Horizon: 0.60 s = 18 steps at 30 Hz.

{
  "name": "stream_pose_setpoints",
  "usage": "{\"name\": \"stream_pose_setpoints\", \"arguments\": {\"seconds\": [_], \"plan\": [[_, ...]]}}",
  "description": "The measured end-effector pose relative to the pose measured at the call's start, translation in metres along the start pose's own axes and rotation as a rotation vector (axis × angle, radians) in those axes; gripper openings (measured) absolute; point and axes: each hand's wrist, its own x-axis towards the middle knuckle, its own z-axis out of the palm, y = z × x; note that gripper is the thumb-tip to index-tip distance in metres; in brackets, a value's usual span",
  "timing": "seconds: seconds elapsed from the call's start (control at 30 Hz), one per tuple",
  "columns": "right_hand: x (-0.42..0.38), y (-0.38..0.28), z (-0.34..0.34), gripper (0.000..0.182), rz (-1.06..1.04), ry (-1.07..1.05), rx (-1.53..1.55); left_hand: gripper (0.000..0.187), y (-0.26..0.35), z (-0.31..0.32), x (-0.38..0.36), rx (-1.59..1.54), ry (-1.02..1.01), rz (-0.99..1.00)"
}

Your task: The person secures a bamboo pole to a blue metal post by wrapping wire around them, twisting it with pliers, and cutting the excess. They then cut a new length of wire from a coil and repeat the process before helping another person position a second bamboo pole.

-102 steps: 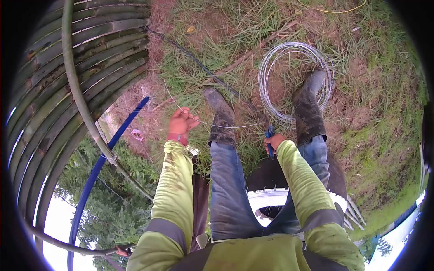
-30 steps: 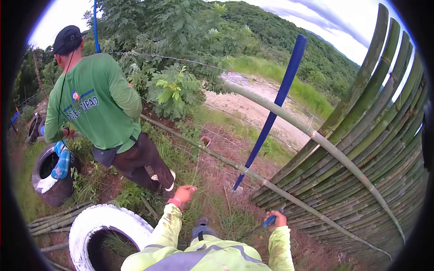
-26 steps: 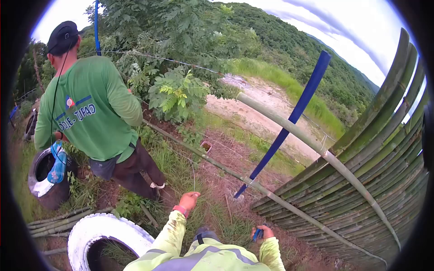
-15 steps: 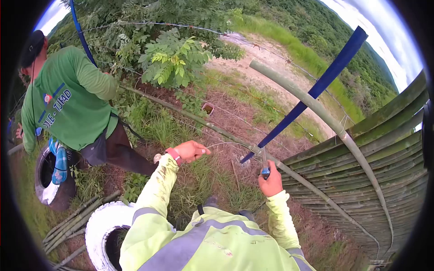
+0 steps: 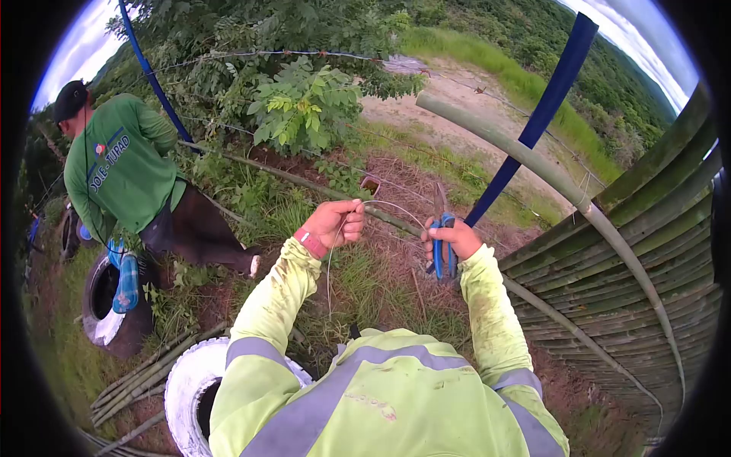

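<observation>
Between the finger and thumb of my left hand (image 5: pixel 340 223) is a thin pale wire (image 5: pixel 330 268). The wire arches over toward my right hand, and a loose end hangs below the left one. My right hand (image 5: pixel 459 239) is wrapped round blue-handled pliers (image 5: pixel 445 242), whose metal jaws point up. A long bamboo pole (image 5: pixel 304 183) runs behind both hands. Just beyond my right hand stands a slanted blue post (image 5: pixel 525 145).
At the left a person in a green shirt (image 5: pixel 126 167) faces away. Painted tires (image 5: pixel 183 388) and bamboo poles (image 5: pixel 141 377) lie lower left. A bamboo slat fence (image 5: pixel 601 297) fills the right, with a curved pole (image 5: pixel 502 141) across it. Barbed wire (image 5: pixel 304 53) crosses behind.
The pliers have come away from the post, and my right hand has risen. My left hand has moved up and right with the wire. The other person has shifted, with the arm lowered from the pole.
</observation>
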Motion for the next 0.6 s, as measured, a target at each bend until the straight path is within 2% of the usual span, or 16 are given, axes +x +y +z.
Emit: {"name": "stream_pose_setpoints", "arguments": {"seconds": [0.03,0.07,0.1,0.17,0.2,0.3,0.43,0.6], "plan": [[0.003,0.003,0.000,0.021,-0.002,0.001,0.004,0.022,-0.003,0.002,0.007,-0.041,0.037,0.169],[0.005,0.007,0.000,0.022,0.015,-0.030,0.117,0.022,-0.002,0.004,0.014,-0.130,-0.047,0.208],[0.008,0.009,0.000,0.023,0.030,-0.062,0.227,0.022,-0.003,0.006,0.020,-0.128,-0.047,0.209],[0.012,0.015,0.001,0.023,0.043,-0.075,0.265,0.023,-0.005,0.013,0.030,-0.126,0.125,0.402],[0.014,0.019,0.001,0.023,0.042,-0.111,0.346,0.023,-0.005,0.017,0.033,-0.126,0.128,0.406],[0.012,0.027,0.008,0.022,0.054,-0.156,0.467,0.029,-0.007,0.026,0.042,-0.173,0.045,0.580],[0.008,0.033,0.007,0.022,0.049,-0.181,0.516,0.031,-0.012,0.029,0.050,-0.150,0.013,0.627],[-0.003,0.049,0.009,0.022,0.059,-0.180,0.534,0.028,-0.030,0.015,0.066,-0.196,0.084,0.679]]}}
